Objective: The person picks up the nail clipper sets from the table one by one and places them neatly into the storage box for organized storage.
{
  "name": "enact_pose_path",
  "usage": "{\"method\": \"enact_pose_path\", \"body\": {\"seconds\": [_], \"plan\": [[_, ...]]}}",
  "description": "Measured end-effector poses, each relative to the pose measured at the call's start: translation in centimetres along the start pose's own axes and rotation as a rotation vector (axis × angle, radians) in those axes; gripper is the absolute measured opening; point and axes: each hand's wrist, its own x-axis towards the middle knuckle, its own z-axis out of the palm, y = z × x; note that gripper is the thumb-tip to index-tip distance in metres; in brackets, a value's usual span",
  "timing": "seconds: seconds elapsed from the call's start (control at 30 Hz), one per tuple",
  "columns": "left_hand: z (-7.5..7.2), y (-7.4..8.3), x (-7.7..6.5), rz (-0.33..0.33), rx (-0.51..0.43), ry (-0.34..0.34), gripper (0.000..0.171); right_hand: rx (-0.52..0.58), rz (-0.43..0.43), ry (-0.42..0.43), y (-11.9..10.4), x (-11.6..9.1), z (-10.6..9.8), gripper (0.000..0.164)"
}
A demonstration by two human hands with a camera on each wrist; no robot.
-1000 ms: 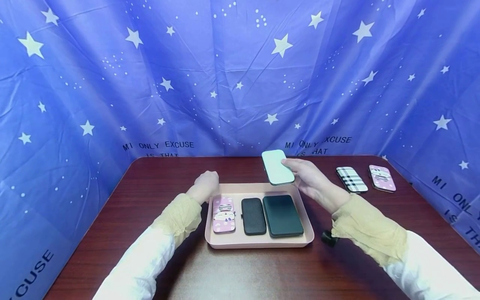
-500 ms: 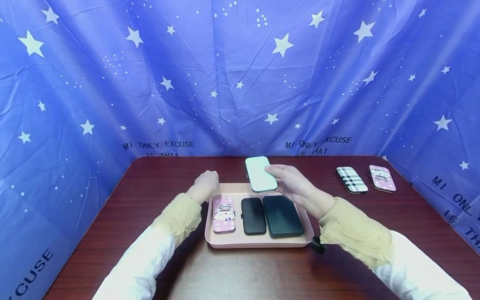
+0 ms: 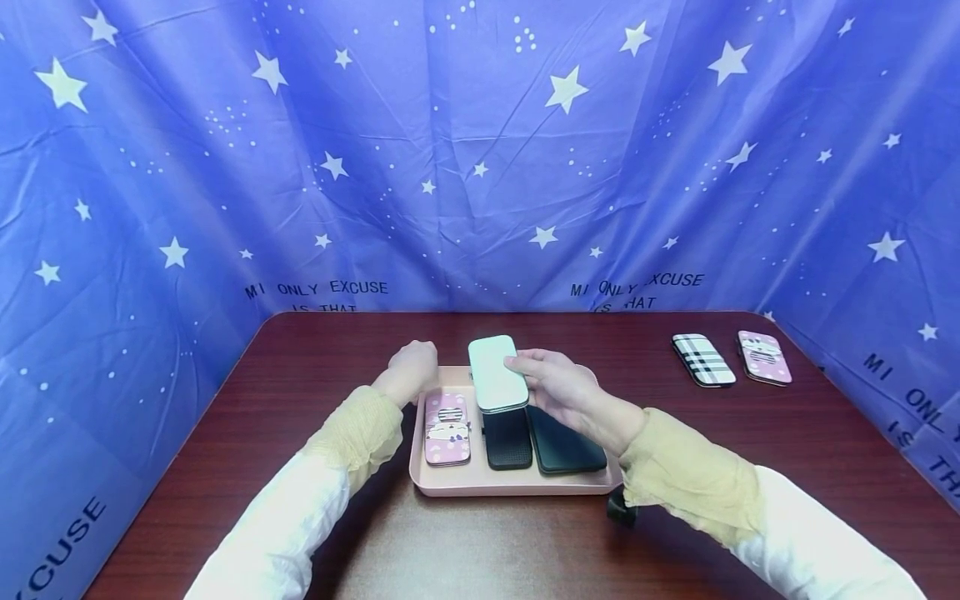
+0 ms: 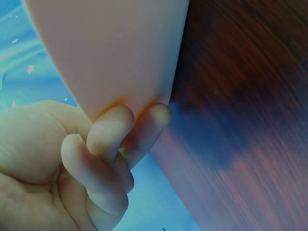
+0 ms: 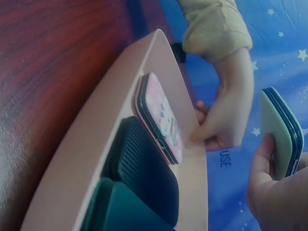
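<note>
My left hand (image 3: 412, 371) pinches the far left corner of a pink tray (image 3: 517, 490); in the left wrist view its curled fingertips (image 4: 113, 126) press the tray's outer wall. My right hand (image 3: 564, 390) holds a slim pale mint hinged case (image 3: 497, 373) by its right side, thumb on top. This case is above the tray's back part and partly covers a black textured case (image 3: 509, 446). In the tray also lie a pink cartoon case (image 3: 447, 433) at the left and a larger dark green case (image 3: 567, 446) at the right, partly behind my right hand.
Two more cases lie on the brown table (image 3: 420, 550) at the far right: a black-and-white plaid one (image 3: 703, 360) and a pink patterned one (image 3: 764, 357). A blue star-printed curtain (image 3: 480, 200) hangs behind the table.
My right hand has carried the pale mint case leftward and lower, from above the tray's back right to above the black case. The left hand and the tray have stayed put.
</note>
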Motion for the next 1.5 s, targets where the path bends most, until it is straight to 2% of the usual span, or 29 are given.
{"method": "enact_pose_path", "body": {"seconds": [0.17, 0.47, 0.9, 1.27, 1.5], "plan": [[0.1, 0.0, 0.0, -0.01, -0.021, 0.006, 0.029, -0.003, 0.015, -0.017, 1.0, 0.3, 0.8, 0.035], [0.2, 0.0, -0.2, 0.009, -0.032, 0.016, 0.033, 0.008, 0.063, -0.025, 2.7, 0.9, 1.9, 0.04], [0.0, 0.0, -0.1, -0.008, -0.049, -0.01, 0.035, -0.006, 0.089, 0.011, 4.6, 1.8, 3.4, 0.033], [0.0, -0.2, -0.1, 0.009, -0.041, 0.002, 0.035, -0.027, 0.099, -0.008, 5.5, 2.2, 4.0, 0.035], [-0.1, -0.2, -0.1, -0.001, -0.043, 0.001, 0.034, -0.037, 0.098, 0.041, 5.9, 2.7, 4.4, 0.03]]}}
